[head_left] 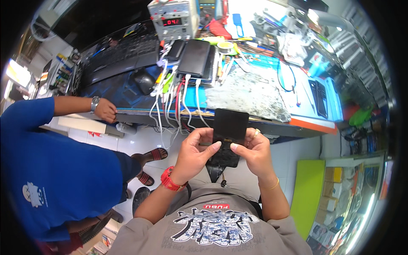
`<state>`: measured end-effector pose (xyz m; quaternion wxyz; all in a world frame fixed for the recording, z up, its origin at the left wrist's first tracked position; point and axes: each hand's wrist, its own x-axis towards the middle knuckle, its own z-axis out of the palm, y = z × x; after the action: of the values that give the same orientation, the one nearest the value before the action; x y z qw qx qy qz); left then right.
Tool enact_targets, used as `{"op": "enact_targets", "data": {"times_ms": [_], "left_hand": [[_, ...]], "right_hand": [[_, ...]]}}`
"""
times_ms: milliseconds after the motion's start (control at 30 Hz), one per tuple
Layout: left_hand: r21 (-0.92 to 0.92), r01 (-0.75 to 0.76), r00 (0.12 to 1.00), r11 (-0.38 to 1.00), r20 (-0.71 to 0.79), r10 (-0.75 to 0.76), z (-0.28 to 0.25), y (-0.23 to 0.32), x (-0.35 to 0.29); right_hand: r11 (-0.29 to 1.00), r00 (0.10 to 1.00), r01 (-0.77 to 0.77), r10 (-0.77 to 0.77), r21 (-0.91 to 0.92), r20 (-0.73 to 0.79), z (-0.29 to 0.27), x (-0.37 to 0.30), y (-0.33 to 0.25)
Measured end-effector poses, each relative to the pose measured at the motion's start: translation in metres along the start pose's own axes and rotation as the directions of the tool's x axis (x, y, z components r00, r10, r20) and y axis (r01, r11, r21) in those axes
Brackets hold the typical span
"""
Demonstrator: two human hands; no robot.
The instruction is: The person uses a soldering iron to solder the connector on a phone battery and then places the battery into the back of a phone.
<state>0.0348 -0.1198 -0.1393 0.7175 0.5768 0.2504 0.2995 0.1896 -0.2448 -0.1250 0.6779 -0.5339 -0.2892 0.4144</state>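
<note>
In front of my lap, just off the bench's front edge, I hold a black smartphone upright between both hands. My left hand grips its left side, and my right hand grips the right side. Both thumbs press on the lower part of the near face, close to each other, where a small golden-brown patch shows. Below the thumbs the dark surface looks uneven; its details are too small to tell. My fingers behind the phone are mostly hidden.
A worn grey-white work mat lies on the bench ahead. White charging cables hang over its edge from a stacked phone. Farther back stands a power supply. A co-worker's hand rests at the bench's left, near a mouse.
</note>
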Motion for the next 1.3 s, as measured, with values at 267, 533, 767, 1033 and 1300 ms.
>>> {"op": "enact_targets", "data": {"times_ms": [267, 533, 767, 1033, 1300], "left_hand": [[-0.031, 0.124, 0.982, 0.992, 0.15, -0.118, -0.02, -0.006, -0.005], [0.053, 0.122, 0.977, 0.991, 0.168, -0.129, -0.025, -0.009, -0.006], [-0.072, 0.128, 0.985, 0.989, 0.122, -0.119, -0.007, -0.001, -0.015], [-0.065, 0.204, 0.955, 0.977, 0.232, -0.184, -0.02, -0.011, -0.014], [0.073, 0.115, 0.986, 0.991, 0.114, -0.123, -0.016, -0.006, -0.015]], "right_hand": [[1.0, 0.998, -0.013, 0.012, 0.017, 0.065, 0.012, -0.005, 0.004], [0.999, 0.997, -0.044, 0.044, -0.006, 0.068, 0.009, -0.002, 0.01], [0.995, 0.998, -0.021, 0.016, 0.094, 0.053, 0.012, -0.002, 0.012], [0.998, 0.998, -0.058, 0.057, 0.037, 0.039, 0.011, -0.007, 0.015], [0.995, 0.995, -0.093, 0.093, -0.024, 0.024, 0.009, -0.01, 0.016]]}}
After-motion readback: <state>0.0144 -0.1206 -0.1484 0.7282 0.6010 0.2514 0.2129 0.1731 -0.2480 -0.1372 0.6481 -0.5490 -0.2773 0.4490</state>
